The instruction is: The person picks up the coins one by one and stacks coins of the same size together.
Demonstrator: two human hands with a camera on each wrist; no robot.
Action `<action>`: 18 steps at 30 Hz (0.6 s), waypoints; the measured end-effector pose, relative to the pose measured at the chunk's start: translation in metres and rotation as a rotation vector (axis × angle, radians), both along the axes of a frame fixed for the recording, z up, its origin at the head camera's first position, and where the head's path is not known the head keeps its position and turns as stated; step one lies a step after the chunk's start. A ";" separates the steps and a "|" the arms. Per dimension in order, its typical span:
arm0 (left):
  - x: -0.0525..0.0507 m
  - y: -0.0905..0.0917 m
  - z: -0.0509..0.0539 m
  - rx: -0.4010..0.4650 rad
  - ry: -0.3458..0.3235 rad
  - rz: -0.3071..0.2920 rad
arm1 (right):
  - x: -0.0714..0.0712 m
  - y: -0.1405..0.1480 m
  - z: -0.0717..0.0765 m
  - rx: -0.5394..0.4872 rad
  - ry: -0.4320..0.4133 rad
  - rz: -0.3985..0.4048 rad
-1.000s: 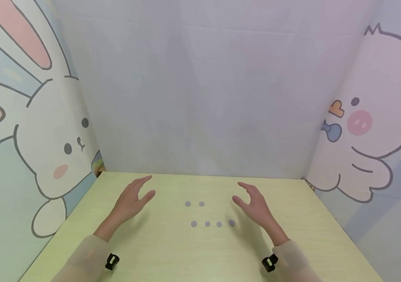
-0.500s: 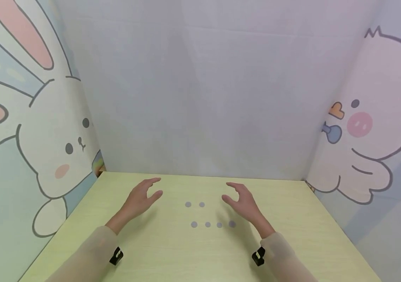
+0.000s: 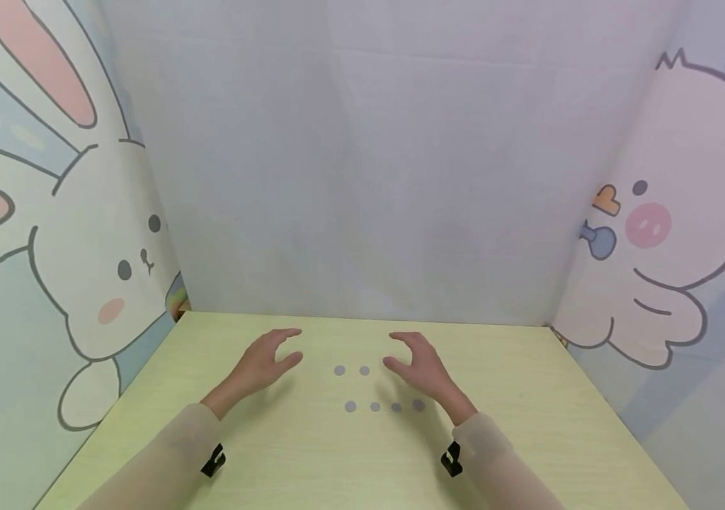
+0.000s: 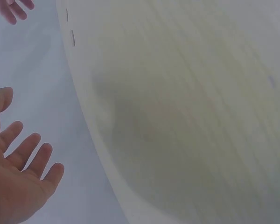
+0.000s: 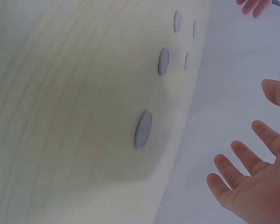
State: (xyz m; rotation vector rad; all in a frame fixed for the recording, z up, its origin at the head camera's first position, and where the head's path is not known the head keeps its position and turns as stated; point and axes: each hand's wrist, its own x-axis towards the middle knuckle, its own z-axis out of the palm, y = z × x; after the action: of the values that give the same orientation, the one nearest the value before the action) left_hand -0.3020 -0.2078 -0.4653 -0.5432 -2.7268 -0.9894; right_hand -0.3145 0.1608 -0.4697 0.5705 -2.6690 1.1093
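Observation:
In the head view, two small flat grey discs (image 3: 364,370) lie in a back row on the pale wooden table (image 3: 311,460). Several more form a front row, with one disc (image 3: 418,405) just below my right hand in the picture. My left hand (image 3: 262,361) is raised left of the discs, thumb and fingers spread apart, holding nothing. On the other side my right hand (image 3: 425,367) hovers likewise, its thumb pointing toward the back row. Both wrist views show loosely bent, separated fingers on the left hand (image 4: 18,179) and the right hand (image 5: 259,172), touching nothing.
A plain pale curtain (image 3: 362,177) stands behind the table's far edge. Fabric with a printed rabbit (image 3: 91,283) closes the left side, and a printed chick (image 3: 687,156) the right. Black wrist straps (image 3: 214,460) hang below the sleeves.
Both hands have moved inward, the left to the right and the right to the left, narrowing the gap between them. The discs lie where they were.

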 end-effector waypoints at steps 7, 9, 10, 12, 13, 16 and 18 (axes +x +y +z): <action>-0.005 0.006 -0.005 -0.011 0.005 -0.025 | -0.002 -0.008 -0.002 0.019 -0.017 0.016; -0.005 0.009 -0.006 -0.015 -0.006 -0.029 | -0.003 -0.011 -0.003 0.036 -0.007 0.028; -0.006 0.010 -0.006 -0.019 -0.014 -0.031 | -0.003 -0.012 -0.003 0.046 -0.005 0.036; -0.007 0.011 -0.008 -0.026 -0.027 -0.035 | -0.003 -0.016 -0.004 0.074 -0.006 0.050; -0.007 0.012 -0.009 -0.029 -0.032 -0.038 | -0.004 -0.018 -0.004 0.088 -0.003 0.057; -0.008 0.015 -0.012 -0.035 -0.040 -0.044 | -0.004 -0.024 -0.005 0.126 -0.007 0.075; -0.010 0.017 -0.013 -0.039 -0.047 -0.049 | -0.005 -0.028 -0.005 0.141 -0.005 0.088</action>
State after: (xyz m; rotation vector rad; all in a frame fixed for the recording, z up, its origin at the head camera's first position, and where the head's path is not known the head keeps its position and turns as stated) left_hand -0.3116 -0.1908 -0.4786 -0.6043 -2.7920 -0.9743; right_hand -0.3191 0.1329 -0.4748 0.7166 -2.7661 0.9501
